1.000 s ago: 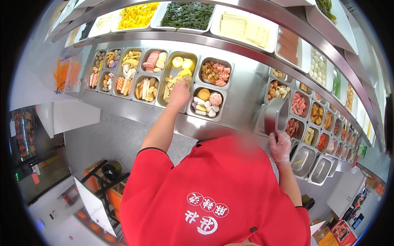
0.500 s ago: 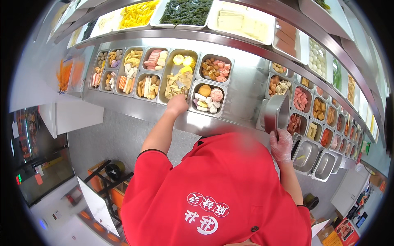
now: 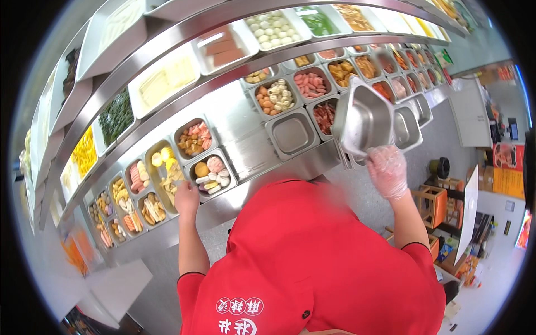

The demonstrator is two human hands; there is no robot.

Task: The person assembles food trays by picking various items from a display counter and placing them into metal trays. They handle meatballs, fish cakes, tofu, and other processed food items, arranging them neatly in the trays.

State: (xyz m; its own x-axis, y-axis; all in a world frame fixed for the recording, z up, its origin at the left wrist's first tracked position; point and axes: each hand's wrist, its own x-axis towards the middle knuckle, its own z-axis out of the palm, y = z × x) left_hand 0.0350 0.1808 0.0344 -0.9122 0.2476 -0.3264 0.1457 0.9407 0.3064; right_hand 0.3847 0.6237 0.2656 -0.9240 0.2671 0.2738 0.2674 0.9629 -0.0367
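In my gloved right hand (image 3: 386, 172) I hold an empty deep steel pan (image 3: 365, 125) by its near edge. It is tilted, its inside showing, over the front of the counter beside the pan of dark red sliced meat (image 3: 324, 116). My bare left hand (image 3: 187, 196) is closed at the near rim of a long steel pan (image 3: 149, 159) with corn pieces and pale folded strips in it; the fingertips are partly hidden. Just right of that hand is a pan of assorted balls (image 3: 212, 177). An empty square pan (image 3: 291, 134) sits in the counter between my hands.
Above the counter (image 3: 234, 125) run metal shelf rails (image 3: 167, 84) with white trays of tofu sheets (image 3: 166, 84), seaweed (image 3: 116, 118) and white eggs (image 3: 272, 30). Empty steel pans (image 3: 406, 127) hang past the counter's front edge at right. Orange-seated stools (image 3: 432, 209) stand farther right.
My view has turned to the right. The pan in my right hand has swung outward and tilted, uncovering the empty square pan. My left hand remains at the long pan's near end.
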